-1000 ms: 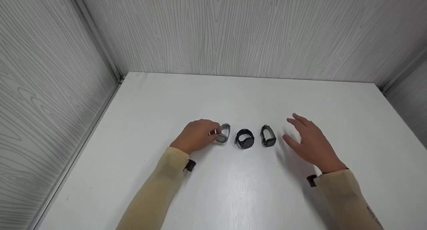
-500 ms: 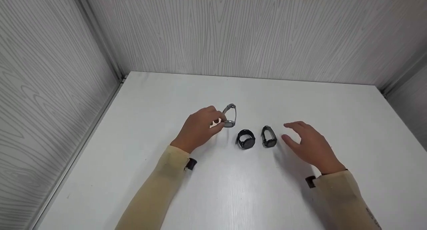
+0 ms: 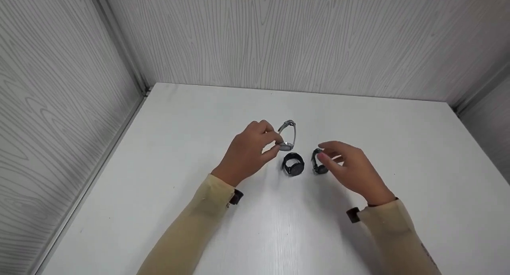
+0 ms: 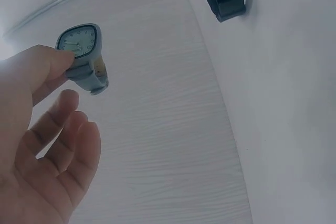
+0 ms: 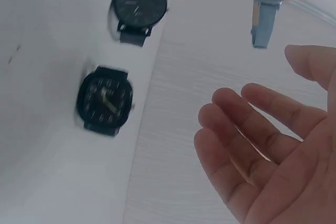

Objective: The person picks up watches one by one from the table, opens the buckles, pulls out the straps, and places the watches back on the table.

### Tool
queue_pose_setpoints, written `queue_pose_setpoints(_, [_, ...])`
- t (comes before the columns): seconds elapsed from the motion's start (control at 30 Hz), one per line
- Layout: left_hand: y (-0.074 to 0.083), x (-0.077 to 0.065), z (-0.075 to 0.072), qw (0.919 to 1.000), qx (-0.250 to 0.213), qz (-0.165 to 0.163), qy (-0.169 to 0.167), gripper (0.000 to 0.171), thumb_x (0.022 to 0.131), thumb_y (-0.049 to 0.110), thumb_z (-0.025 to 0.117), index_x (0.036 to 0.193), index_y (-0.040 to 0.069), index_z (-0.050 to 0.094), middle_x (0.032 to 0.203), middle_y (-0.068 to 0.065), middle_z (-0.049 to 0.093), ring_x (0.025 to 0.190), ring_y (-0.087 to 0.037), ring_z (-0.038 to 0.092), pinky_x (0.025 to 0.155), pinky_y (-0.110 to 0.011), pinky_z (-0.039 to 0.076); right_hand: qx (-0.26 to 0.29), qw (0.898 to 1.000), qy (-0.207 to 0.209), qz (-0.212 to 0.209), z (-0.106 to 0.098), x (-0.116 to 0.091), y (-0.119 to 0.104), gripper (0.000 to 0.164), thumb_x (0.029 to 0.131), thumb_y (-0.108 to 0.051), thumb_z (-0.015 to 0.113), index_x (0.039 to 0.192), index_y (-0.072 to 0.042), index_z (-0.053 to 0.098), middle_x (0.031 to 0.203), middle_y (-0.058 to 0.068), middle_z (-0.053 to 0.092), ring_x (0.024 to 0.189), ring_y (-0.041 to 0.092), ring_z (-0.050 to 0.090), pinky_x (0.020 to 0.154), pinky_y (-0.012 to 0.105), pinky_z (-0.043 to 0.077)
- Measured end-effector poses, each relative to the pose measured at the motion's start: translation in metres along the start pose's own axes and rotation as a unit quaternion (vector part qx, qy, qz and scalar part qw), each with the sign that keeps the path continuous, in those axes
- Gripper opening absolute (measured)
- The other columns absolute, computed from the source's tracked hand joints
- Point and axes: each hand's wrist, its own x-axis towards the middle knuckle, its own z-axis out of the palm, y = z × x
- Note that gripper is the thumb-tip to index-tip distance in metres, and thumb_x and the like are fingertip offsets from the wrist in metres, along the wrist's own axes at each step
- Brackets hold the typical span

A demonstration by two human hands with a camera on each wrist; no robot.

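My left hand point(image 3: 252, 151) pinches a light grey wristwatch point(image 4: 79, 41) by the edge of its squarish case, between thumb and forefinger. The looped strap sticks up behind the case, and the watch is lifted off the table. Below it a black wristwatch with a round dial point(image 3: 295, 169) stands on the table. To its right is a dark wristwatch with a squarish dial point(image 5: 105, 101), partly covered in the head view by my right hand point(image 3: 352, 169). That hand hovers over the dark squarish watch with fingers relaxed and nothing between them, as the right wrist view shows.
The white table point(image 3: 223, 227) reaches back to a grey wood-grain panel point(image 3: 279, 40). Another such panel point(image 3: 59, 107) borders it on the left. A dark band with a small block sits at each sleeve cuff point(image 3: 235, 196).
My left hand has raised the light grey watch off the table and carried it right and away from me, over the round watch. My right hand has moved left to the dark squarish watch.
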Motion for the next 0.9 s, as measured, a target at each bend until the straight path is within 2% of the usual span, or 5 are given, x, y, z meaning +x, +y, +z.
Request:
queue_pose_setpoints(0.2, [0.013,0.003,-0.004,0.9988,0.005,0.048,0.010,0.006,0.097,0.019,0.073,0.101,0.020,0.077,0.100,0.003,0.062,0.088,-0.014,0.055,0.067,-0.023,0.051,0.097,0.995,-0.023,0.025,0.011,0.011,-0.019,0.042,0.108,-0.044,0.053,0.133,-0.012,0.064,0.101,0.006,0.073,0.084,0.036,0.064,0.072,0.035,0.051])
queue_pose_setpoints(0.33, [0.018,0.003,-0.005,0.9970,-0.006,0.076,0.013,0.006,0.095,0.019,0.076,0.100,0.020,0.078,0.098,0.002,0.061,0.086,-0.014,0.054,0.067,-0.023,0.051,0.158,0.987,-0.017,0.030,0.013,0.013,-0.024,0.038,0.107,-0.042,0.055,0.126,-0.012,0.067,0.095,0.007,0.072,0.079,0.040,0.058,0.066,0.031,0.050])
queue_pose_setpoints(0.6, [0.024,0.001,0.002,0.9900,-0.024,0.139,0.003,0.005,0.094,0.016,0.076,0.097,0.019,0.078,0.093,0.002,0.062,0.084,-0.014,0.054,0.070,-0.021,0.049,0.268,0.962,-0.033,0.045,0.013,0.007,-0.018,0.025,0.104,-0.027,0.065,0.109,-0.002,0.064,0.090,0.016,0.066,0.066,0.019,0.054,0.060,0.027,0.049])
queue_pose_setpoints(0.73, [0.025,0.001,0.007,0.9865,-0.029,0.161,-0.008,0.005,0.093,0.019,0.079,0.097,0.016,0.079,0.093,0.001,0.063,0.084,-0.014,0.054,0.071,-0.022,0.048,0.272,0.961,-0.043,0.024,0.012,0.006,-0.015,0.017,0.105,-0.015,0.061,0.105,0.002,0.060,0.090,0.018,0.066,0.069,0.023,0.062,0.062,0.028,0.053])
queue_pose_setpoints(0.9, [0.025,-0.001,0.010,0.9857,-0.021,0.167,-0.014,0.005,0.094,0.020,0.079,0.097,0.016,0.077,0.095,0.001,0.063,0.085,-0.014,0.054,0.072,-0.022,0.048,0.259,0.965,-0.044,0.002,0.009,0.008,-0.014,0.009,0.103,-0.007,0.058,0.103,0.002,0.060,0.092,0.018,0.066,0.074,0.027,0.066,0.066,0.030,0.057])
